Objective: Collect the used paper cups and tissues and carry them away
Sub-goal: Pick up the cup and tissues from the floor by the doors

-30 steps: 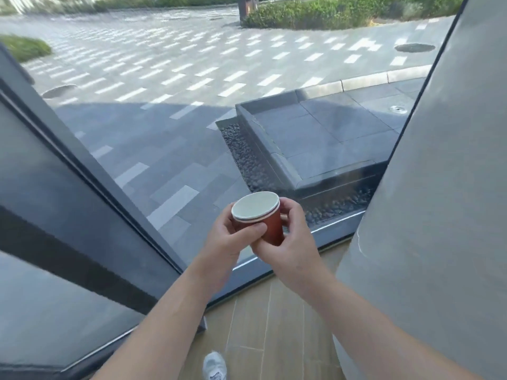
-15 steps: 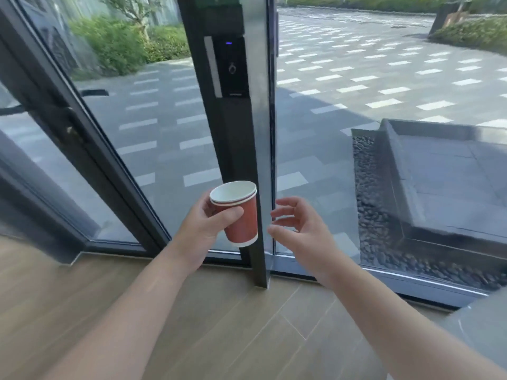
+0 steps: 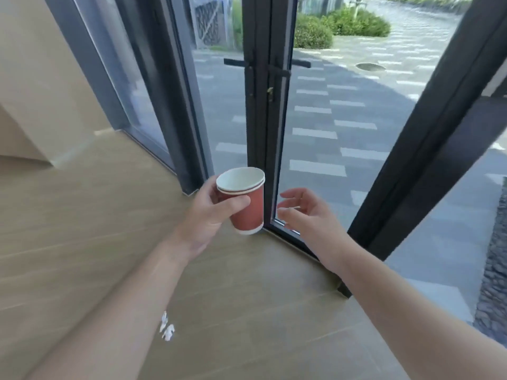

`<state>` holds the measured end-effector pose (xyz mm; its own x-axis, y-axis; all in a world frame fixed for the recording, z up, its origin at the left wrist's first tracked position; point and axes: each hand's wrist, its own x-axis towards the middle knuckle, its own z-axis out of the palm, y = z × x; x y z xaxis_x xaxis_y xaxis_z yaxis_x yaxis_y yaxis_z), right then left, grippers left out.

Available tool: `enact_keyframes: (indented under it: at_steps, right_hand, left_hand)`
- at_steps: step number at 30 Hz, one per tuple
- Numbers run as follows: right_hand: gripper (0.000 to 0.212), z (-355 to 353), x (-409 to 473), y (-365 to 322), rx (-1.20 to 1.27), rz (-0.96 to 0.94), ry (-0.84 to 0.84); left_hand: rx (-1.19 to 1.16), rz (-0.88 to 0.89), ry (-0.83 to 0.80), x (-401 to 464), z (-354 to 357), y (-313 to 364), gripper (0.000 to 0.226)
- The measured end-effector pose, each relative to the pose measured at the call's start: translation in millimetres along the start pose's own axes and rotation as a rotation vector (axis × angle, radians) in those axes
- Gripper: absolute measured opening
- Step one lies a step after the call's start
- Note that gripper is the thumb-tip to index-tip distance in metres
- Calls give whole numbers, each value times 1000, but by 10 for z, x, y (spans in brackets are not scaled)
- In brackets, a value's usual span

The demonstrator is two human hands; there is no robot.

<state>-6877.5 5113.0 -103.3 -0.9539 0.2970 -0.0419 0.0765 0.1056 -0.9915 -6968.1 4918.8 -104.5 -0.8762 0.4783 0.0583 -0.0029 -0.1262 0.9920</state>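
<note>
Your left hand still grips the stacked red cups; your right hand stays off them, fingers loosely spread. Double doors now ahead.

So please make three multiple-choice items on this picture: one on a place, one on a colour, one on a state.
1. Which hand holds the cup?
A. left
B. right
C. both

2. The cup's outside is
A. blue
B. red
C. green

3. The right hand is
A. gripping the cup
B. flat on the glass door
C. open, holding nothing

Answers: 1 A, the left hand curls round the cup; 2 B, the wall is red with a white rim; 3 C, the fingers are loosely spread beside the cup, apart from it.
</note>
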Motion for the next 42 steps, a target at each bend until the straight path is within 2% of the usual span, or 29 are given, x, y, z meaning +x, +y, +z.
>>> enact_keyframes:
  at_steps: [6, 13, 19, 24, 27, 35, 42]
  right_hand:
    - [26, 1400, 127, 13, -73, 25, -150]
    - [25, 2449, 230, -24, -198, -12, -340]
    - [22, 3167, 396, 1, -230, -16, -503]
    - [22, 3659, 663, 170, -201, 11, -624]
    - [23, 3924, 948, 302, -198, 40, -703]
    - [9, 4535, 2017, 410, -244, 58, -916]
    - [10, 5002, 2798, 629, -385, 50, -1077]
  left_hand:
    - [-27, 2, 155, -395, -1396, -44, 67]
    - [-33, 9, 330, -854, -2412, -83, 62]
    - [-14, -18, 482, -1207, -2986, -158, 54]
    - [-11, -55, 660, -1357, -3391, -271, 74]
    - [5, -78, 761, -1325, -3609, -377, 68]
    - [-2, -79, 987, -617, -4034, -430, 66]
    - [-2, -94, 1111, -99, -4260, -593, 73]
